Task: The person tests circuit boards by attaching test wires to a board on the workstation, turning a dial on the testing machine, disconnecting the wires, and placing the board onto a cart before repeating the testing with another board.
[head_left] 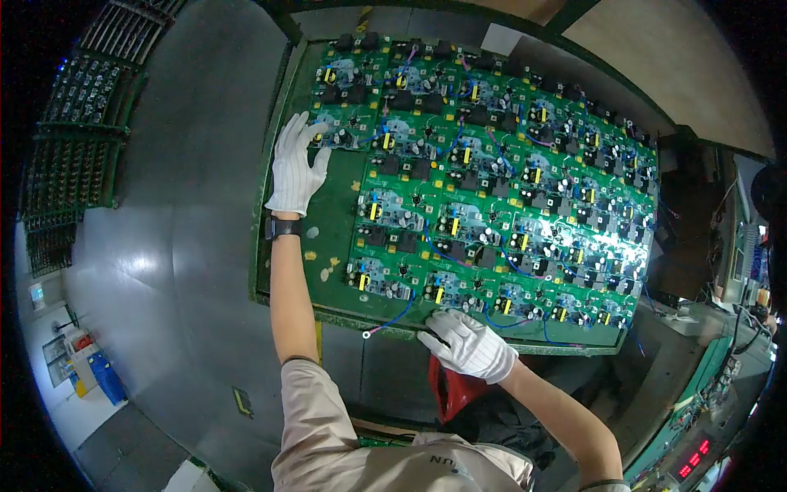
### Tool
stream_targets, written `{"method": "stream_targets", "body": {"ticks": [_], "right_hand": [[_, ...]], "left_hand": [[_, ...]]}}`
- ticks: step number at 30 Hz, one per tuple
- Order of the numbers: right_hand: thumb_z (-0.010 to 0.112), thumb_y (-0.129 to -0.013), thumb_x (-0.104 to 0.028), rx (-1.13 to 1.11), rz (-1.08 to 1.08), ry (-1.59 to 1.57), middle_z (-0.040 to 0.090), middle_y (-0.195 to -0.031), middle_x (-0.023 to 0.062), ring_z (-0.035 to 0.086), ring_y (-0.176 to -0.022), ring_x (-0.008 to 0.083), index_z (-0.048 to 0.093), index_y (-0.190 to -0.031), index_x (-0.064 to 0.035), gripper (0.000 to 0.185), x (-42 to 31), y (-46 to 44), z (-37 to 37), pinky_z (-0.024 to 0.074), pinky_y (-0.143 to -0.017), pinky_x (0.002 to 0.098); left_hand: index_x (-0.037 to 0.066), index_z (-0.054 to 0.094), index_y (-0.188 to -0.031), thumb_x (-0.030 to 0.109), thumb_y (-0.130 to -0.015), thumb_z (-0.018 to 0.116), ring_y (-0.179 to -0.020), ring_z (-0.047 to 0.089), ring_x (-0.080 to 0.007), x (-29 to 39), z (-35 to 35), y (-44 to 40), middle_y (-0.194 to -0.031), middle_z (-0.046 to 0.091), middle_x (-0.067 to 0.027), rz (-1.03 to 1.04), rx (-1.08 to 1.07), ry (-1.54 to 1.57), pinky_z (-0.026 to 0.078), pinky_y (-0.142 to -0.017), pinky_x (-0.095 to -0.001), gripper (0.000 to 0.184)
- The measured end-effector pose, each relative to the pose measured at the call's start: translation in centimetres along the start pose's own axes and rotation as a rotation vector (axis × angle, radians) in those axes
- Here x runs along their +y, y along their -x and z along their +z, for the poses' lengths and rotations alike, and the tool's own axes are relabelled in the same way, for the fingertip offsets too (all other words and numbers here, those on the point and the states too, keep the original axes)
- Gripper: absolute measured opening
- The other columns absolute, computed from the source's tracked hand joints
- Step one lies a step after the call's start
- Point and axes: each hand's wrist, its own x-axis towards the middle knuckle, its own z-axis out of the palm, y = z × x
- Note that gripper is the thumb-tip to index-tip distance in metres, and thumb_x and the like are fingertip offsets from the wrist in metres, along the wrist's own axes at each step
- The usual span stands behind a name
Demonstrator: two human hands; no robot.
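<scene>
My left hand (pixel 299 168), in a white striped glove, reaches over the left side of a green tray (pixel 328 266). Its thumb and fingers are apart, with the fingertips at the left edge of a green circuit board (pixel 348 127); whether they press on it I cannot tell. At the tray's near edge is my right hand (pixel 471 344), also gloved, its fingers loosely bent and apart. The nearest board to it is a circuit board (pixel 451 289) in the front row. A blue wire (pixel 395 321) with a ring terminal hangs over the tray edge beside that hand.
Rows of similar circuit boards (pixel 475 156) fill most of the tray, several with loose wires. Racks of boards (pixel 82 123) stand at far left beyond a grey floor (pixel 180 221). At right are a bench with cables (pixel 697 394) and a red digital display (pixel 694 459).
</scene>
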Motion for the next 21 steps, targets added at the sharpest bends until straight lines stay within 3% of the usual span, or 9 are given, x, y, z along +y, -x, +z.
{"method": "stream_targets", "body": {"ticks": [21], "right_hand": [[0.076,-0.082,-0.017,0.018,0.000,-0.004,0.062,-0.131,0.0135,0.063,-0.122,0.0324,0.056,-0.141,-0.0129,0.062,-0.05,-0.26,-0.16,0.0540,-0.104,0.0452]], "left_hand": [[0.017,0.057,-0.144,0.017,-0.090,0.071,-0.143,0.046,-0.0417,0.43,-0.13,-0.14,-0.152,0.053,-0.0194,0.002,-0.007,-0.013,0.038,-0.119,-0.0523,0.055]]}}
